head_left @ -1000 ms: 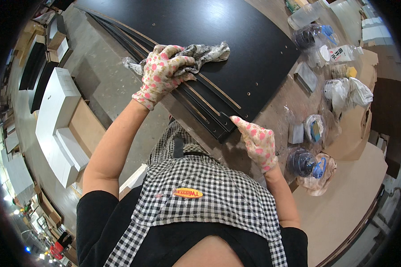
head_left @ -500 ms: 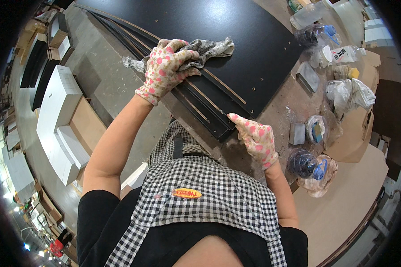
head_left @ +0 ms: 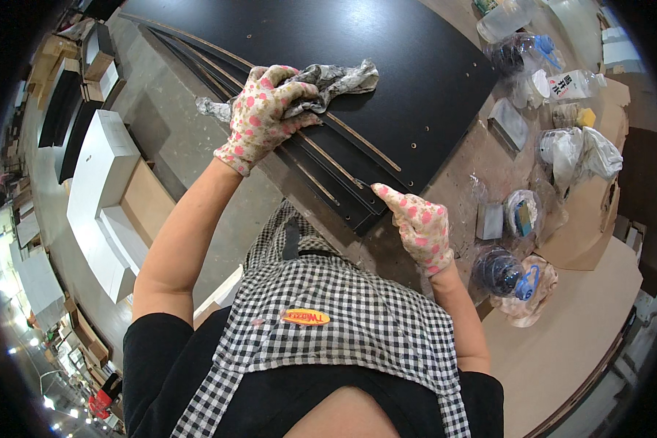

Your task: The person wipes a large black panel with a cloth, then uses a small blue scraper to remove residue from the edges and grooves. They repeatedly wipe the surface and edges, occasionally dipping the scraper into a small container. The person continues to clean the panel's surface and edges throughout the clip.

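Black panels (head_left: pixel 387 66) lie stacked and slightly fanned, with raw brown strips showing along their edges. My left hand (head_left: pixel 259 120), in a white glove with pink flowers, is closed around a crumpled, grey-stained rag (head_left: pixel 347 80). It rests on the panel edges, and a rag end sticks out on its left. My right hand (head_left: pixel 421 226), gloved alike, is at the near corner of the stack. Its fingers are curled together, with the index finger pointing at the end of a brown strip (head_left: pixel 339 168). A small dark tip shows just ahead of that finger; what it belongs to is hidden.
Right of the panels, the worktop holds grey blocks (head_left: pixel 508 124), a clear bottle (head_left: pixel 573 86), a cut plastic jug with blue handle (head_left: pixel 500 271), a tape roll (head_left: pixel 522 213) and a stained cloth (head_left: pixel 536 292). White panels (head_left: pixel 102 197) stand on the floor at left.
Both hands keep almost the same place and grip. The left hand and rag sit slightly further left, and the whole view has shifted a little.
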A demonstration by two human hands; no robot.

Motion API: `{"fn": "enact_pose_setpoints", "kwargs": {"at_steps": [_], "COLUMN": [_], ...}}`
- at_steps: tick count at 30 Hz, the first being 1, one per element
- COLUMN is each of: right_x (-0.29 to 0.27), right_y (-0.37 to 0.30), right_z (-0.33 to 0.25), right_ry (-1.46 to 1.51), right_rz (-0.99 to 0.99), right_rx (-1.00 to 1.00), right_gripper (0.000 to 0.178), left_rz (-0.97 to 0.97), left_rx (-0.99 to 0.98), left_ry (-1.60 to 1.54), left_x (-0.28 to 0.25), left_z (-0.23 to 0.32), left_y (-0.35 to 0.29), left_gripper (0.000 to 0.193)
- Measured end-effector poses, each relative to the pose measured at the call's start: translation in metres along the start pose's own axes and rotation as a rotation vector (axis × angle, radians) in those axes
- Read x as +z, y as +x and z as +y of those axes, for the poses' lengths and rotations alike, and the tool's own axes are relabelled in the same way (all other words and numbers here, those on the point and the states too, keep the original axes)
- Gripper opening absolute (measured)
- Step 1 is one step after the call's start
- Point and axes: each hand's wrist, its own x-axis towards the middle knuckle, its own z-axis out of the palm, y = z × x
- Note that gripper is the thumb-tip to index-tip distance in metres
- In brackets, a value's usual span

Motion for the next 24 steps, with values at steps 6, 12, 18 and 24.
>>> {"fn": "enact_pose_setpoints", "kwargs": {"at_steps": [6, 12, 18, 24], "right_x": [-0.004, -0.006, -0.003, 0.008], "right_y": [-0.008, -0.014, -0.018, -0.011], "right_z": [0.001, 0.001, -0.007, -0.018], "right_ry": [-0.002, 0.047, -0.081, -0.222], "right_rz": [-0.029, -0.011, 0.001, 0.081], "right_rx": [0.039, 0.049, -0.082, -0.188], "right_gripper": [0.064, 0.037, 0.062, 0.058], "left_rz": [0.002, 0.009, 0.018, 0.020], "left_rx": [0.001, 0.019, 0.018, 0.013], "left_ry": [-0.008, -0.016, -0.018, -0.034], "left_x": [0.000, 0.001, 0.002, 0.002], "left_z": [-0.001, -0.004, -0.003, -0.003], "left_y": [-0.001, -0.002, -0.002, -0.003], "left_gripper": [0.044, 0.044, 0.044, 0.044]}}
